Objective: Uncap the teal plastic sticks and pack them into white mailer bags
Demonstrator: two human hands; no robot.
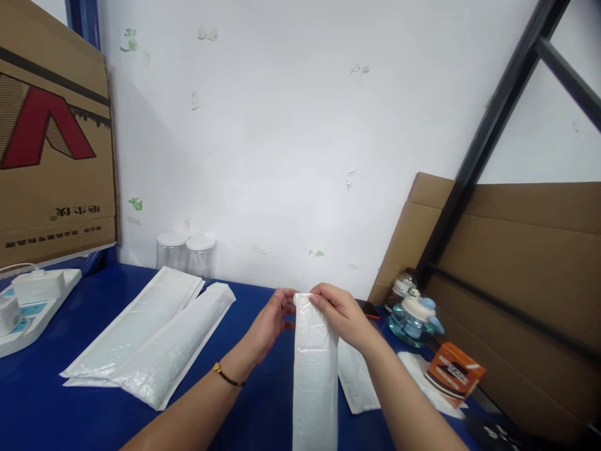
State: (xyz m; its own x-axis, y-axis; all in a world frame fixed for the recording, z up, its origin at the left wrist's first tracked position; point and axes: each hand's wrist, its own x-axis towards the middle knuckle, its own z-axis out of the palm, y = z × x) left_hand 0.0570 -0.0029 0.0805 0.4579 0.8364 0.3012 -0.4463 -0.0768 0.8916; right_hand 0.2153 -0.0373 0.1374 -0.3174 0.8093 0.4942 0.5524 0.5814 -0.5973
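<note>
A long, narrow white padded mailer runs upright down the middle, its top end between my two hands. My right hand grips the top right corner, thumb on the front face and fingers behind. At the top left corner, my left hand has its upper fingertips on the edge, with the lower fingers curled loosely beside it. More white padded mailers lie overlapping on the blue table to the left. Another white mailer is partly hidden behind my right forearm.
At the left stand a power strip with plugs and a large cardboard box. Clear lidded jars are against the wall. On the right are a phone, a teal bottle, a brown bottle and an orange box.
</note>
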